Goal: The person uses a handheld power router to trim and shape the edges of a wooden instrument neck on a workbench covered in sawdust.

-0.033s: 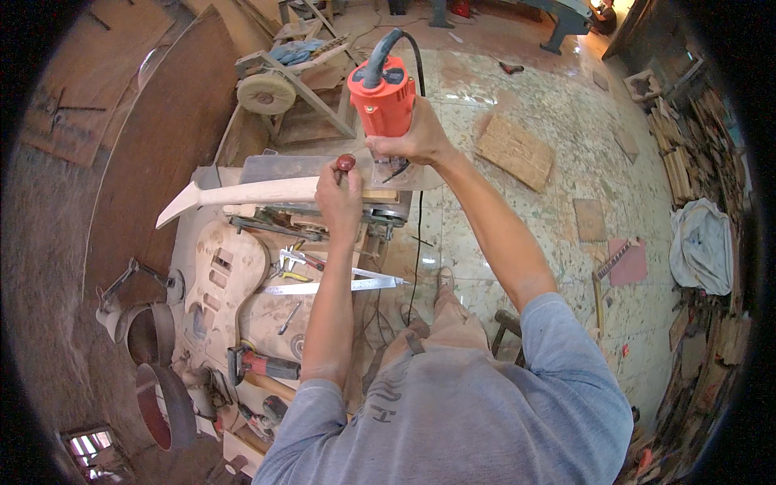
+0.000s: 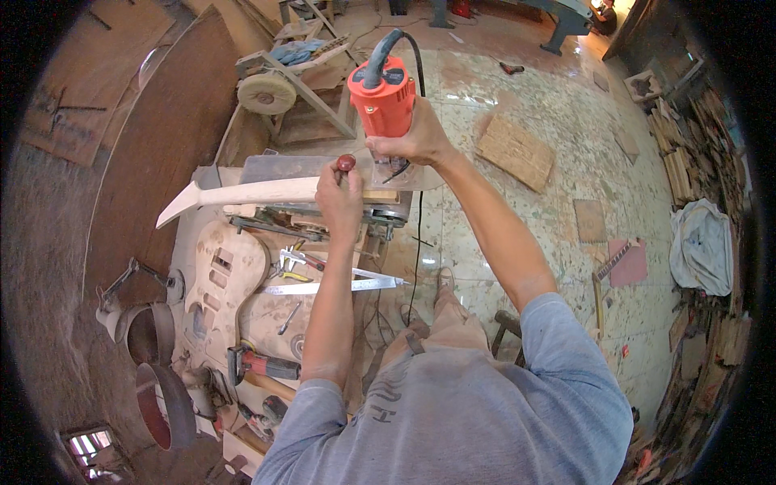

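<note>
My right hand (image 2: 416,139) is wrapped round the body of an orange-red router (image 2: 380,97), held upright on a clear base plate (image 2: 391,176). My left hand (image 2: 339,194) grips a dark-red knob (image 2: 346,162) on the same plate, just left of the router. Beneath them a pale wooden guitar neck (image 2: 242,189), with its flared head at the left, lies across a small machine (image 2: 386,213). Below it on the bench are a wooden guitar body (image 2: 246,259), steel rulers (image 2: 376,283), yellow-handled pliers (image 2: 298,276) and a red-and-black tool (image 2: 275,366).
A wooden stand with a pale wheel (image 2: 267,95) is behind. Boards (image 2: 515,151), scraps and a cable lie on the tiled floor at the right, beside stacked timber (image 2: 671,149) and a white sack (image 2: 702,246). A leaning panel (image 2: 137,178) flanks the left. A person (image 2: 604,18) crouches far off.
</note>
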A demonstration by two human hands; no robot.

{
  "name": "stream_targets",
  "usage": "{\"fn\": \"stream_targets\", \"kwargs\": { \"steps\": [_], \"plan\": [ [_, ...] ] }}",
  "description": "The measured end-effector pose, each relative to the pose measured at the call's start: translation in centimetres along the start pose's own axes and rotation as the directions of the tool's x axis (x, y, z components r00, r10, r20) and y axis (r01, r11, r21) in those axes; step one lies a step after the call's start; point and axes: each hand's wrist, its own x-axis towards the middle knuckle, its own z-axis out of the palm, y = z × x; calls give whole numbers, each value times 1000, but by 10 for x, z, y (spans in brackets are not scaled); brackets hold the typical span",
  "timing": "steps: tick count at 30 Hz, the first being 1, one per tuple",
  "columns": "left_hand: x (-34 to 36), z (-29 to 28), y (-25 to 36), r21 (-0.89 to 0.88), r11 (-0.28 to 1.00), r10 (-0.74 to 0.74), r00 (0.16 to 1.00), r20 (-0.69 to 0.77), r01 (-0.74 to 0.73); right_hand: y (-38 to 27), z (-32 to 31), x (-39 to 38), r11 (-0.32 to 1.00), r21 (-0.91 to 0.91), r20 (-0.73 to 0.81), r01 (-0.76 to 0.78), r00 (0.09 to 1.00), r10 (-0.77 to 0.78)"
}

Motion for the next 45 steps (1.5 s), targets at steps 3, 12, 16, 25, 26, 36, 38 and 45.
{"fn": "stream_targets", "kwargs": {
  "steps": [3, 12, 16, 25, 26, 36, 38, 45],
  "plan": [
    [0, -1, -4, 32, 999, 6, 1000, -9, -5, -4, 1, 1, 1000, -1, 21, -1, 1000, 1],
    [1, -1, -5, 34, 999, 20, 1000, 11, -21, -6, 2, -3, 1000, 1, -5, 4, 1000, -4],
    [0, 0, -1, 10, 1000, 27, 999, 17, -27, -7, 1, -6, 1000, -15, -35, 16, 999, -17],
    [2, 0, -12, 47, 997, 59, 998, 14, -60, 0, 0, -2, 1000, -8, -16, 16, 1000, -16],
    [2, 0, -12, 47, 998, 50, 999, 11, -51, -1, 0, -1, 1000, -1, -15, 19, 1000, -19],
    [0, -1, -2, 14, 999, 42, 999, -14, -41, 3, 1, 2, 999, -5, 0, 37, 999, -37],
    [0, -3, 1, 42, 999, 26, 1000, -1, -26, 3, 2, 2, 999, -1, 2, 34, 999, -34],
    [1, -6, 8, 121, 992, -34, 999, 30, 30, 7, 5, 2, 996, 21, -38, 81, 996, -80]
  ]
}}
